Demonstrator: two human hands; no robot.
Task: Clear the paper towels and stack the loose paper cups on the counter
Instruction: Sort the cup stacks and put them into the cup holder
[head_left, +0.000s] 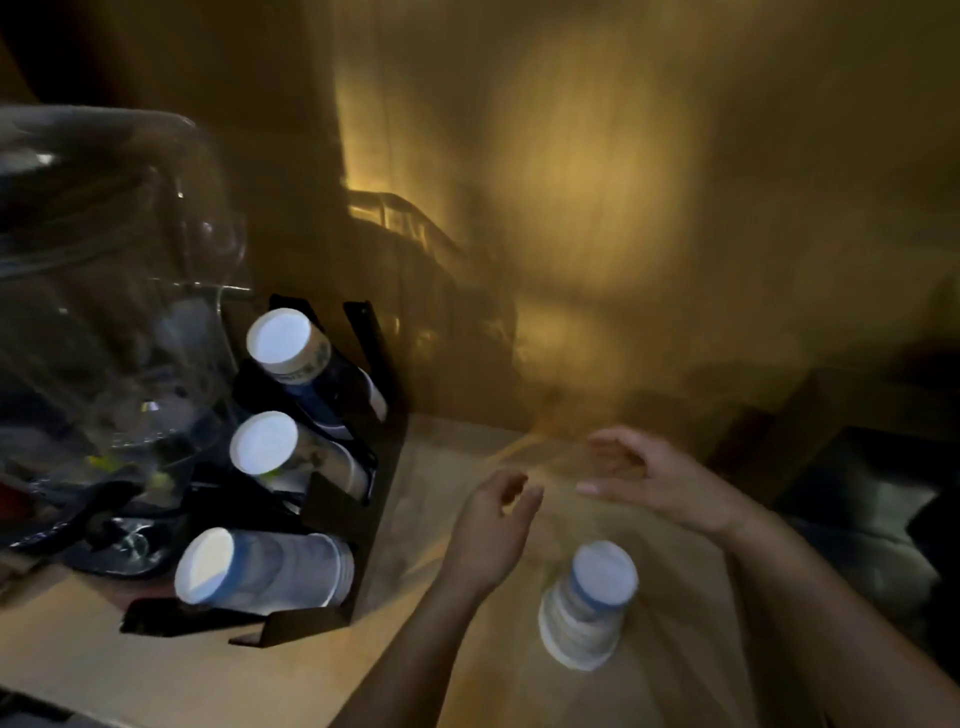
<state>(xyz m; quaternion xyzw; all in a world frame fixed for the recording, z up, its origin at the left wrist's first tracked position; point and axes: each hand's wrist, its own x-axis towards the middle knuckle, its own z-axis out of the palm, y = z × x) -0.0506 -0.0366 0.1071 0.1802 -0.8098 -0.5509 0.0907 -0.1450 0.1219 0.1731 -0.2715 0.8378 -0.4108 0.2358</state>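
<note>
A stack of paper cups (589, 603) stands upside down on the wooden counter (156, 670), white with blue print. My left hand (491, 530) hovers just left of and above the stack, fingers apart, holding nothing. My right hand (654, 478) is further back and to the right, fingers spread and curled, empty. Neither hand touches the cups. No paper towels show in this blurred, dim frame.
A black cup rack (363, 467) at the left holds three rows of stacked cups, one above another. A clear plastic container (104, 270) with dark items under it sits further left. Wooden wall panels rise behind. Dark shapes fill the right edge.
</note>
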